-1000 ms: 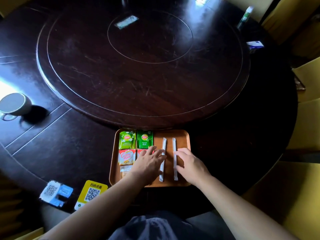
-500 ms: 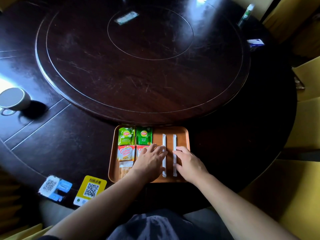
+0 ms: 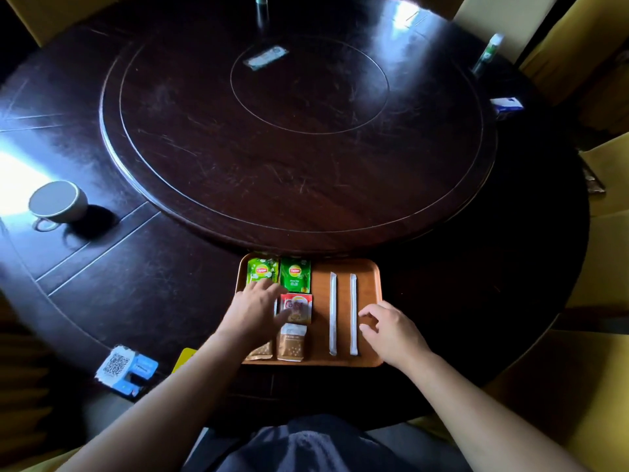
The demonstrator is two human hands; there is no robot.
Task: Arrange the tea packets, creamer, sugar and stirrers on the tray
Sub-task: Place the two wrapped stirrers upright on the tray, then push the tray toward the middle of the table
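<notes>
A brown wooden tray lies at the table's near edge. Two green tea packets sit side by side at its far left. Below them a red creamer packet shows, and a second one is hidden under my left hand, which lies flat over the tray's left column, fingers spread. Two brown sugar packets sit at the near left. Two white wrapped stirrers lie parallel on the right half. My right hand hovers loosely curled over the tray's right rim, holding nothing.
A large dark lazy Susan fills the table beyond the tray. A grey cup stands at the left. A white-and-blue QR stand and a yellow card lie near left. Small packets rest far right.
My left hand moved left from the stirrers onto the packet column. My right hand left the right stirrer and moved out to the tray's right rim. The stirrers now lie uncovered.
</notes>
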